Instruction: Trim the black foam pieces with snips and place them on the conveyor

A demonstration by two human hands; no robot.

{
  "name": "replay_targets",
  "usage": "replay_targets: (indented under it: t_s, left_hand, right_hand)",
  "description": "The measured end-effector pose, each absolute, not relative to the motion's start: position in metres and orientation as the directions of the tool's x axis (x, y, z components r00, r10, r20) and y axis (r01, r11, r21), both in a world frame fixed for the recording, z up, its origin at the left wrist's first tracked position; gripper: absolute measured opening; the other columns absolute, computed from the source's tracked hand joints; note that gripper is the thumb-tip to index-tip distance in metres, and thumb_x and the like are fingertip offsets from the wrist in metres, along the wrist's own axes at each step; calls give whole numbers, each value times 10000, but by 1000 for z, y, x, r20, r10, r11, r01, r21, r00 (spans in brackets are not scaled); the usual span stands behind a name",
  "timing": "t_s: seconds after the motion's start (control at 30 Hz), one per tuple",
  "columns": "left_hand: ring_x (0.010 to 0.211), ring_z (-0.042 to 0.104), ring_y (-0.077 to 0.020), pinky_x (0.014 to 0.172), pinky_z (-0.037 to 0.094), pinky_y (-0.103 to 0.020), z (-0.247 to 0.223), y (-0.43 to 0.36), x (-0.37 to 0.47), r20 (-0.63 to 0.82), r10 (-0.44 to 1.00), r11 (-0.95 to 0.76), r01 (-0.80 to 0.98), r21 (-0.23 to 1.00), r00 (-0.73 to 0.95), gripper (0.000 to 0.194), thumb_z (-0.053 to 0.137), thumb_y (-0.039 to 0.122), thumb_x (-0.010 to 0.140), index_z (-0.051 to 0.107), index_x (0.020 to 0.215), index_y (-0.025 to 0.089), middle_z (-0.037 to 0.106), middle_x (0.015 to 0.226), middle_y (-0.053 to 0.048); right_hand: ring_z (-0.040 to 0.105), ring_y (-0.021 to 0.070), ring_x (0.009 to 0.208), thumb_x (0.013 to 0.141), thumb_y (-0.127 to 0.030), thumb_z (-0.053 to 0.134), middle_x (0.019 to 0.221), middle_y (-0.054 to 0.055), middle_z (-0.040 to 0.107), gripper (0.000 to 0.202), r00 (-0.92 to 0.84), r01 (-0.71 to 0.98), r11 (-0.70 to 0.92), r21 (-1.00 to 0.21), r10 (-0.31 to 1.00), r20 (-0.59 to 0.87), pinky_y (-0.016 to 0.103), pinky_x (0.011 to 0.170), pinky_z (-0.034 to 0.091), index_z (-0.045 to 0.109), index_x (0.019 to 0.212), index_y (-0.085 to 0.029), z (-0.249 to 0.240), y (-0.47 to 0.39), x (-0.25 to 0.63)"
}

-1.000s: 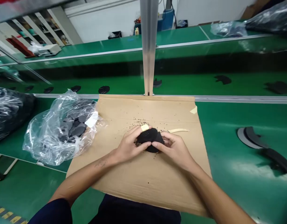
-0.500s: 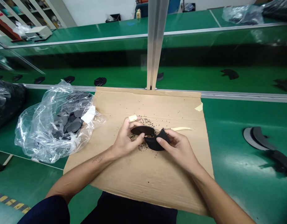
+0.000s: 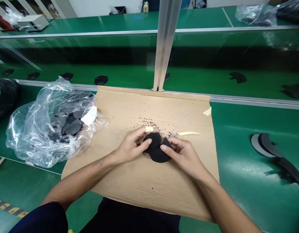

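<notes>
Between thumb and fingers, my left hand grips a black disc; one of its fingers wears a yellowish wrap. My right hand pinches a black curved piece, which meets or overlaps the disc at its lower right. Both pieces are held above a brown cardboard sheet. Small black bits lie scattered just beyond my fingers. A cutter with pale yellow handles rests on the cardboard behind my right hand.
A clear plastic bag of black pieces lies left of the cardboard. Grey and black curved pieces sit on the green table at right. A metal post rises at the cardboard's back edge. A dark bag is far left.
The disc in my left hand has tilted so its face shows, and the curved piece has turned and come against it. More of the cutter is visible. The view has shifted slightly.
</notes>
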State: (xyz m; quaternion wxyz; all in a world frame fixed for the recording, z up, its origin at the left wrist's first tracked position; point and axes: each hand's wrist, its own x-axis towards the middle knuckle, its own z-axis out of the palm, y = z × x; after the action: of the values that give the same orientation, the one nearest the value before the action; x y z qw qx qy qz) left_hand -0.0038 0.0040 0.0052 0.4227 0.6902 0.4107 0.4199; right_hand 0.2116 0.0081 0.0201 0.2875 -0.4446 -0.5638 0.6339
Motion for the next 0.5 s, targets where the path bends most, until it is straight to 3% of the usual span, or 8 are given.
replay_targets:
  t_s: [0.2,0.5]
  left_hand:
    - [1025,650,-163,868,569,-299,7,3,1,489,784,-606,299,737,382,353,526,173,992,602,1335,212,683,1127,-87]
    - [972,633,-164,800,576,-302,5,-1,3,506,799,-597,319,736,326,379,540,168,981,589,1354,215,653,1064,-83]
  right_hand:
    - [515,134,649,824,-626,676,685,-7,580,448,-476,169,-180,-969,846,-240,260,569,444,629,730,-190,17,8,211]
    - [531,135,643,837,-615,669,677,-3,598,437,-465,177,-143,-974,860,-211,261,556,461,660,745,-188,17,8,209]
